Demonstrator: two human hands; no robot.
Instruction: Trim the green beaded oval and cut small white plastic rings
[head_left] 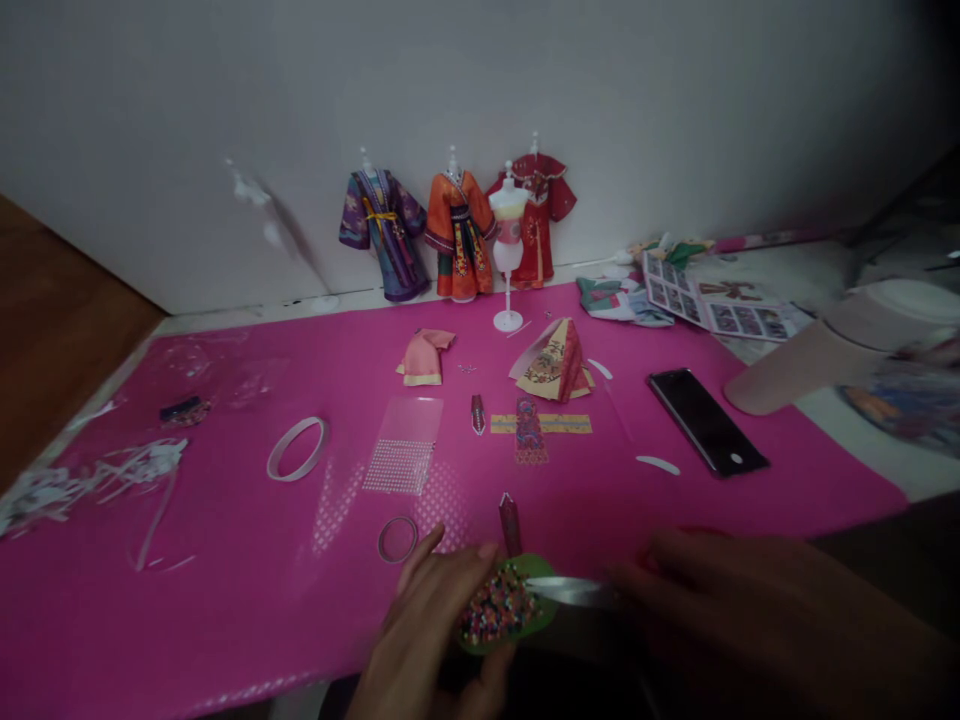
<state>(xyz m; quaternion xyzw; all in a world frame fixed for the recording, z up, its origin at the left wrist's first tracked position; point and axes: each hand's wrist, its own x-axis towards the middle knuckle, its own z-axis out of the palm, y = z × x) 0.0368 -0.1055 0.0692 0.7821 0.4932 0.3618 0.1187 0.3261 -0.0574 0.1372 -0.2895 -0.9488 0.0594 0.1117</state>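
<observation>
Head view: left hand (427,620) pinches green dish (541,620), bottom centre; right hand (720,590) grips metal tool (574,591), tip at beads (495,608), exact finger pose too dark. Level dish, light tip contact should limit spills.

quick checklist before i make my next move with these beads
- Dish in left hand: ok, thumb and fingers at its sides
- Tool in right hand: ok
- Tool tip at the beads: ok, by the dish's far side
- Bead gripped by the tip: cannot tell
- Dark red strip clear of the dish: not ok in this view, its near end meets the rim
- Phone apart from both hands: ok
</observation>
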